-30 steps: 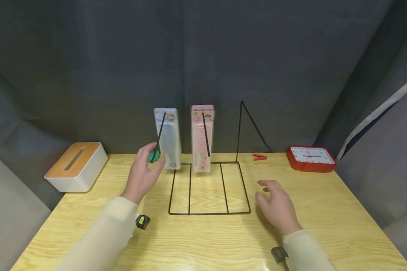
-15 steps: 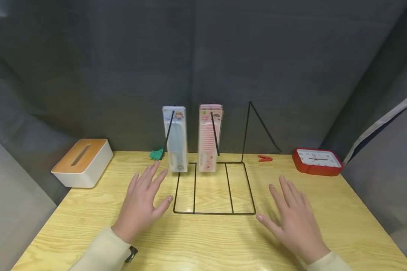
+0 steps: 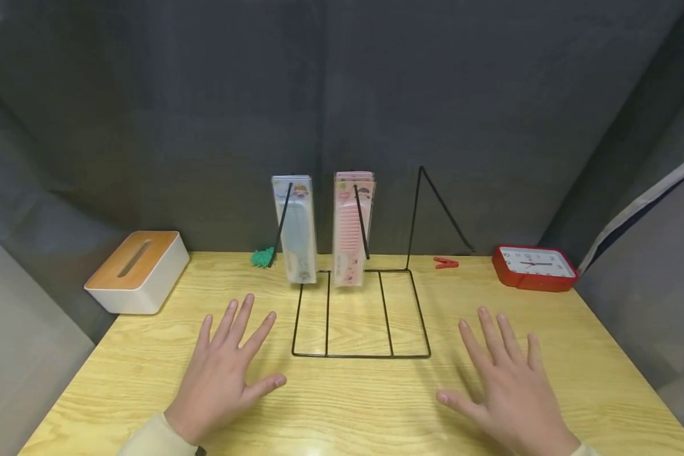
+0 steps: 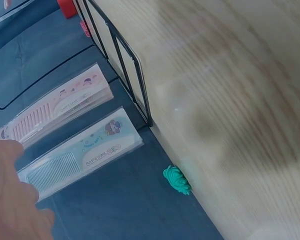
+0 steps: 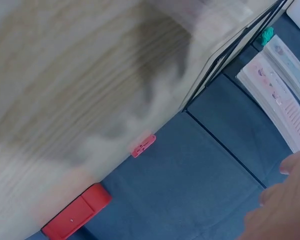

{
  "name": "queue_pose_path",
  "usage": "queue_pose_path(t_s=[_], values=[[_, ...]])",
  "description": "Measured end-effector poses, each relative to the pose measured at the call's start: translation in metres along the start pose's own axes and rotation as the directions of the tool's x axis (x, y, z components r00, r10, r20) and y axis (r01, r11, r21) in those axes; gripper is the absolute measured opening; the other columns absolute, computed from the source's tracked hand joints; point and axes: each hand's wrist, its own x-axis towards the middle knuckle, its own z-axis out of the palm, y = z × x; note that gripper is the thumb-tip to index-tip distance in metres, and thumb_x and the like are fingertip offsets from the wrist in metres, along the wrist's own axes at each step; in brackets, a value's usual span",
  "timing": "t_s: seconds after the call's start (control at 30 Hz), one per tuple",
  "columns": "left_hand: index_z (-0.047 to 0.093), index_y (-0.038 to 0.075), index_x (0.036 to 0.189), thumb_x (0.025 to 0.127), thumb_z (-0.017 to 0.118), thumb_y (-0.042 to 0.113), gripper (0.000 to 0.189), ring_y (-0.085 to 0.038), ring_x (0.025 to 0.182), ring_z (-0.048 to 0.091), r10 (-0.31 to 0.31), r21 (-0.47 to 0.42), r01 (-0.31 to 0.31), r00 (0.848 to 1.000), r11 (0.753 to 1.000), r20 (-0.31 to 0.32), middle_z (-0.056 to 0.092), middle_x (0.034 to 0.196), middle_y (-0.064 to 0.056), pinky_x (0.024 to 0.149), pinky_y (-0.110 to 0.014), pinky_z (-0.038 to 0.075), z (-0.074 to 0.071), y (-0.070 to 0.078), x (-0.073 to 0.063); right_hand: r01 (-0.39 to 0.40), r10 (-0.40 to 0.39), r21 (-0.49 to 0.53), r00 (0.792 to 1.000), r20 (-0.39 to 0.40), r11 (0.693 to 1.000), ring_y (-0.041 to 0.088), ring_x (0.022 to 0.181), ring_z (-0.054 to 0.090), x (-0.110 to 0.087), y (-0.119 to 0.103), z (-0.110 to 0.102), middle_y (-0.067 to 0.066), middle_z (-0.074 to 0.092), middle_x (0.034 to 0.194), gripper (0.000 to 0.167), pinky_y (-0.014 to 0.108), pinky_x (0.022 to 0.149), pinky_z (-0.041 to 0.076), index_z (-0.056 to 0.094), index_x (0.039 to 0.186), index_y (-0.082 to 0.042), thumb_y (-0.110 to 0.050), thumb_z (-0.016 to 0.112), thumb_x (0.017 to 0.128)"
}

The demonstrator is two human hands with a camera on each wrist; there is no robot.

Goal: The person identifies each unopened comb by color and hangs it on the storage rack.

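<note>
My left hand (image 3: 219,373) is held with fingers spread over the front left of the table, holding nothing. Over the front right, my right hand (image 3: 515,386) has its fingers spread too and nothing in it. Between and beyond them stands a black wire display rack (image 3: 361,356). Packaged blue combs (image 3: 297,234) hang from its left hook, and packaged pink combs (image 3: 349,240) from the middle one. Its right hook (image 3: 446,209) carries nothing. In the left wrist view the blue comb pack (image 4: 85,157) reads "plastic comb".
A white tissue box (image 3: 137,272) with a wooden lid stands back left. Near the rack's left side lies a green bundle (image 3: 263,257). A red clothespin (image 3: 446,262) and a red clock (image 3: 534,268) are at the back right. Dark cloth (image 3: 205,126) hangs behind the table.
My left hand has drawn back from beside the blue combs toward me, its fingers spreading. My right hand has also come back and spread its fingers. The head view has shifted slightly.
</note>
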Motion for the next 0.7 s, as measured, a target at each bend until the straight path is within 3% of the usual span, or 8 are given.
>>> queue_pose_path(t_s=[0.17,0.47,0.7], values=[[0.035,0.027,0.157,0.083,0.043,0.086,0.095,-0.04,0.152,0.015,0.005,0.031,-0.006,1.0,1.0,0.018,0.005,0.169,-0.012,0.111,-0.071,0.018,0.001,-0.001,-0.007,0.033,-0.033,0.007,0.999,0.002,0.999,0.034,0.154,-0.007,-0.004,-0.005,0.002,0.011,0.001,0.169,0.109,0.062,0.116,-0.013,0.026,0.16,-0.015,-0.081,0.058,0.08],[0.031,0.024,0.159,0.081,0.043,0.087,0.1,-0.044,0.149,0.019,-0.021,0.063,0.019,0.999,0.998,0.037,0.006,0.168,-0.015,0.109,-0.072,0.019,0.001,-0.002,-0.018,0.02,-0.021,0.015,0.998,0.051,1.0,0.034,0.154,-0.008,-0.007,-0.007,0.002,0.008,-0.003,0.169,0.11,0.057,0.114,-0.02,0.023,0.161,-0.015,-0.082,0.056,0.08],[0.025,0.025,0.16,0.082,0.046,0.085,0.101,-0.041,0.152,0.012,-0.044,0.051,0.041,0.998,0.998,0.054,0.004,0.168,-0.015,0.11,-0.071,0.017,0.0,-0.003,-0.02,0.006,-0.009,0.042,0.998,0.068,0.999,0.042,0.152,0.005,-0.011,-0.009,0.005,0.008,-0.003,0.169,0.111,0.057,0.113,-0.021,0.017,0.162,-0.018,-0.08,0.059,0.08]])
